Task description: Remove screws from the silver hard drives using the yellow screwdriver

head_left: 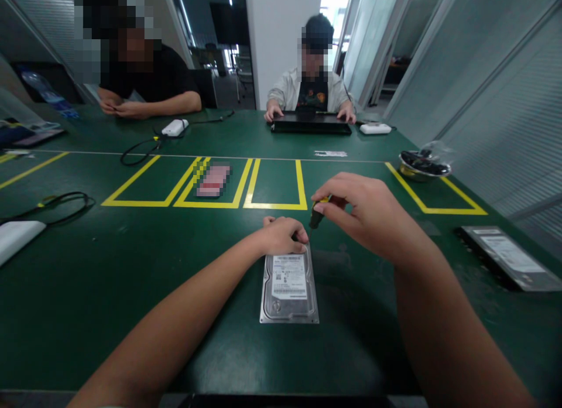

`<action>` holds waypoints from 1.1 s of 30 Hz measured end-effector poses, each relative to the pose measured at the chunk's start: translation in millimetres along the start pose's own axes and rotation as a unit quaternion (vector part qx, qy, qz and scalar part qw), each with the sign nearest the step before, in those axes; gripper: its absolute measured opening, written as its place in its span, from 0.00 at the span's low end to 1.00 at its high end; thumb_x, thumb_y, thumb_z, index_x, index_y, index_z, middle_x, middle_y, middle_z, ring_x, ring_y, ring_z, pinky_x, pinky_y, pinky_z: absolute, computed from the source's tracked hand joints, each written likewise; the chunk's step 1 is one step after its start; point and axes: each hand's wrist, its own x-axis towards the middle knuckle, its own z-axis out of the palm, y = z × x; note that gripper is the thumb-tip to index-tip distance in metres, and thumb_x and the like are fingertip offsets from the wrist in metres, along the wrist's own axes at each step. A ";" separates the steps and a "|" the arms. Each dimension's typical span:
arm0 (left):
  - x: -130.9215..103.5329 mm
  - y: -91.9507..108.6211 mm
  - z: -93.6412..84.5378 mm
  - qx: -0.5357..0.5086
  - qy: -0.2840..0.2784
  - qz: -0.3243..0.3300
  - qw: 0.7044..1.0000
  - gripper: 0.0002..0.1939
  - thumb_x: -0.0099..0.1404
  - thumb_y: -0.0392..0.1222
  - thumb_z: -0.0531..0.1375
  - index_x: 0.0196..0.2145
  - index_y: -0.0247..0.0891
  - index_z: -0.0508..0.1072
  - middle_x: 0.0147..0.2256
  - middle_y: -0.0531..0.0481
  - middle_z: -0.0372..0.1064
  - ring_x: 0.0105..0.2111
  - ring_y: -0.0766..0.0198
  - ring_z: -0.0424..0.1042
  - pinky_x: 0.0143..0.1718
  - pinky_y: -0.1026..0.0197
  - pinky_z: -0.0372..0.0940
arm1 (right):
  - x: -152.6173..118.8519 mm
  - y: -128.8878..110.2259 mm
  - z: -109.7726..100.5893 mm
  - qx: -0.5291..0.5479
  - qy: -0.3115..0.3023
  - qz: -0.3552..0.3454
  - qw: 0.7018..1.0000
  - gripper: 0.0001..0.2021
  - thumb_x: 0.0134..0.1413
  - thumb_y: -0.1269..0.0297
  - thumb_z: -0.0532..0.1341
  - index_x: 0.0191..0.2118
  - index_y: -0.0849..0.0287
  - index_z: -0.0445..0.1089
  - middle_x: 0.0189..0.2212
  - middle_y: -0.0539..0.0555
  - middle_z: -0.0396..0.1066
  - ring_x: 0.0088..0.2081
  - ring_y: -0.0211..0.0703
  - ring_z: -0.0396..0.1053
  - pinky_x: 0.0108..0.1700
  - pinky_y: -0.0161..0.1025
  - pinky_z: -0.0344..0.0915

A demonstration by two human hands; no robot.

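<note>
A silver hard drive (290,285) with a white printed label lies flat on the green table in front of me. My left hand (285,235) is closed over its far end, fingers curled around the edge and hiding that end. Just beyond the drive's far right corner, my right hand (355,206) pinches a short dark-and-yellow tool (317,213) between thumb and fingers. The tool points downward and appears apart from the drive; its exact kind and tip are too small to make out.
A second drive-like unit (509,256) lies at right. Beyond it stands a metal bowl (424,165) with dark items and clear plastic. A pink phone-like object (213,181) lies within yellow tape. White boxes with cables (20,238) sit left. Two people (314,92) sit opposite, one holding a black panel (311,124).
</note>
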 end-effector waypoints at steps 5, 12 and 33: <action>-0.5 -1.1 0.6 0.001 0.010 0.000 1.000 0.12 0.57 0.48 0.64 0.38 0.44 0.76 0.43 0.53 0.77 0.49 0.53 0.70 0.53 0.47 0.49 | -1.1 2.9 -1.5 0.002 0.003 -0.001 1.000 0.08 0.58 0.71 0.60 0.39 0.59 0.76 0.38 0.53 0.77 0.40 0.43 0.73 0.44 0.38 0.65; -0.6 -1.6 0.5 -0.003 0.014 0.002 1.000 0.11 0.57 0.47 0.63 0.38 0.43 0.76 0.42 0.53 0.76 0.48 0.54 0.71 0.53 0.47 0.50 | -4.6 7.7 -1.2 0.008 -0.005 -0.014 1.000 0.14 0.60 0.73 0.57 0.46 0.59 0.77 0.47 0.53 0.78 0.49 0.47 0.74 0.54 0.42 0.67; 0.6 -1.1 3.1 -0.016 0.019 0.005 1.000 0.10 0.57 0.45 0.63 0.37 0.43 0.77 0.42 0.52 0.77 0.48 0.52 0.71 0.52 0.46 0.49 | -0.2 2.7 1.4 -0.079 0.010 0.015 0.997 0.07 0.59 0.65 0.62 0.39 0.61 0.77 0.33 0.54 0.71 0.32 0.40 0.66 0.36 0.37 0.59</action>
